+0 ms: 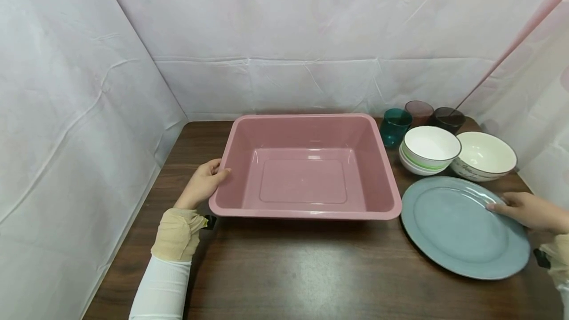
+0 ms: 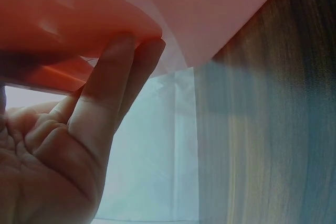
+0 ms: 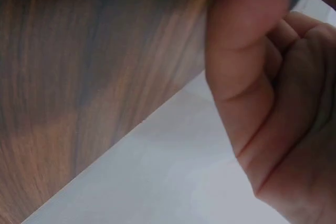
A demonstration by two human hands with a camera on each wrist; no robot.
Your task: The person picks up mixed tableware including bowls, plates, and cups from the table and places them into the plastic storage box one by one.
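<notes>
Two hands busy: left hand [image 1: 202, 181] fingers [image 2: 113, 85] curled, gripping pink tub [image 1: 306, 167] rim; right hand [image 1: 529, 210] fingers pinching grey-blue plate [image 1: 462, 231] edge on table [image 1: 289, 270].

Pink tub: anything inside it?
Nothing inside the pink tub: its bare floor shows, with glare. The near wall's inner face is hidden behind the rim. The left hand holds its left rim.

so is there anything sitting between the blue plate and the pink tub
Nothing visible. The blue plate lies on the table right beside the pink tub, with only a narrow strip of bare wood between them. The bowls and cups stand behind the plate, off that line.
</notes>
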